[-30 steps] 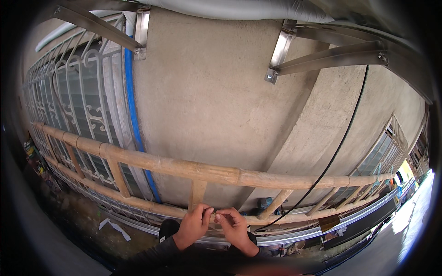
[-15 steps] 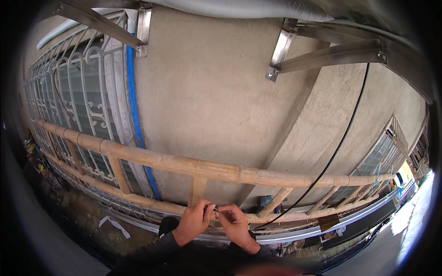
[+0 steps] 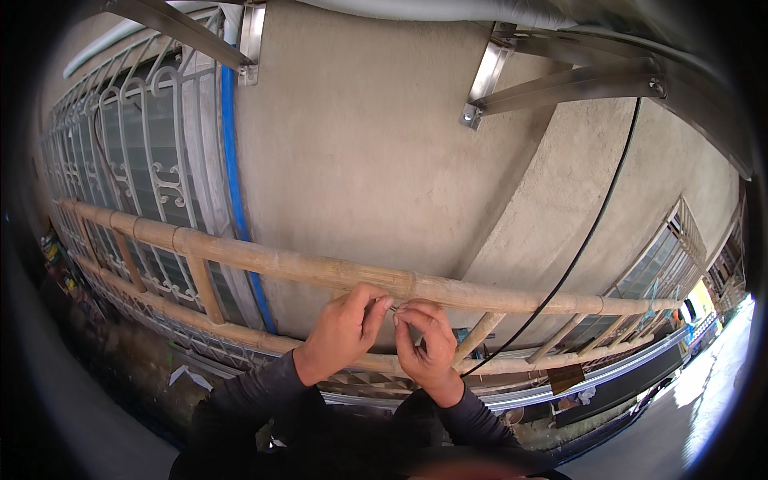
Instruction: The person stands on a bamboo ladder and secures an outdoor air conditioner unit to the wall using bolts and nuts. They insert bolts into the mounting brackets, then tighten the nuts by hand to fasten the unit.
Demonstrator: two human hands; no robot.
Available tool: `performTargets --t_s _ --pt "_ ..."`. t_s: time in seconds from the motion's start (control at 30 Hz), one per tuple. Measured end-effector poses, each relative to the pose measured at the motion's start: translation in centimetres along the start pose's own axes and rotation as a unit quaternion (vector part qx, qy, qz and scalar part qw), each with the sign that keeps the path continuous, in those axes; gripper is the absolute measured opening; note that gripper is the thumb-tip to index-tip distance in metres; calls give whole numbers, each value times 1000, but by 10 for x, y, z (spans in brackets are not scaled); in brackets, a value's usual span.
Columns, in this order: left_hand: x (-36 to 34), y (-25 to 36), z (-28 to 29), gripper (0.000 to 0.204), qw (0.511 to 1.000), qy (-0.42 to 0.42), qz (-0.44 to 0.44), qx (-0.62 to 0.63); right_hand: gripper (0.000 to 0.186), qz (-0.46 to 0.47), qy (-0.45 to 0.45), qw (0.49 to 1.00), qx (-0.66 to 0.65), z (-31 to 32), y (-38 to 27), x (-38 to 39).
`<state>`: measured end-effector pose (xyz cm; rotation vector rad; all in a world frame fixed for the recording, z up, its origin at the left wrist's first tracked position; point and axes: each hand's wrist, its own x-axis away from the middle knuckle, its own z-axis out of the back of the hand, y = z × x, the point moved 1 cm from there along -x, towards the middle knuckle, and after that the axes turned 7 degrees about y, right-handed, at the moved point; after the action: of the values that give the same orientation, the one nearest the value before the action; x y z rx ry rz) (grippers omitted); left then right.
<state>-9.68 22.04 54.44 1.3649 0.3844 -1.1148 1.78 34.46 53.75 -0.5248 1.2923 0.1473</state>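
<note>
My left hand (image 3: 340,332) and my right hand (image 3: 430,346) meet just in front of a bamboo ladder's upper rail (image 3: 320,270). Thumb and fingers of each hand are pinched together around a tiny, thin item (image 3: 393,309), perhaps metal; its kind is too small to make out. Both wrists come out of dark sleeves. The ladder lies sideways across the view, and my hands hide one of its rungs. Behind it rises a bare plastered wall (image 3: 376,160).
Metal brackets (image 3: 576,84) jut from the wall overhead, beneath a wrapped pipe (image 3: 416,8). A black cable (image 3: 596,232) hangs at the right. On the left are a window grille (image 3: 144,160) and a blue strip (image 3: 234,160). Below runs a metal rail (image 3: 528,396) above cluttered ground.
Both hands have risen from near the lower ladder rail to the upper rail, still pinched together at the fingertips. The view has shifted slightly.
</note>
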Motion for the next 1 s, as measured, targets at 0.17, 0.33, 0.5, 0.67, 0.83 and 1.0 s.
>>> performTargets --t_s 0.17,0.33,0.5,0.67,0.83,1.0 --pt "-81 29 8 14 997 -27 -35 56 36 207 38 976 65 8 8 -75" --pt "-140 45 18 16 993 -85 -56 56 39 293 44 950 101 13 10 -125" --pt "-163 50 22 19 993 -101 -45 33 28 268 33 959 88 16 9 -142" --pt "-162 55 18 17 992 -70 -98 32 22 72 96 990 -68 9 6 -146" --pt "-165 62 17 15 981 -9 -193 20 21 -200 -7 951 -237 20 0 -150" --pt "-176 69 16 16 979 -13 -203 -6 17 55 92 993 -46 19 0 -160"
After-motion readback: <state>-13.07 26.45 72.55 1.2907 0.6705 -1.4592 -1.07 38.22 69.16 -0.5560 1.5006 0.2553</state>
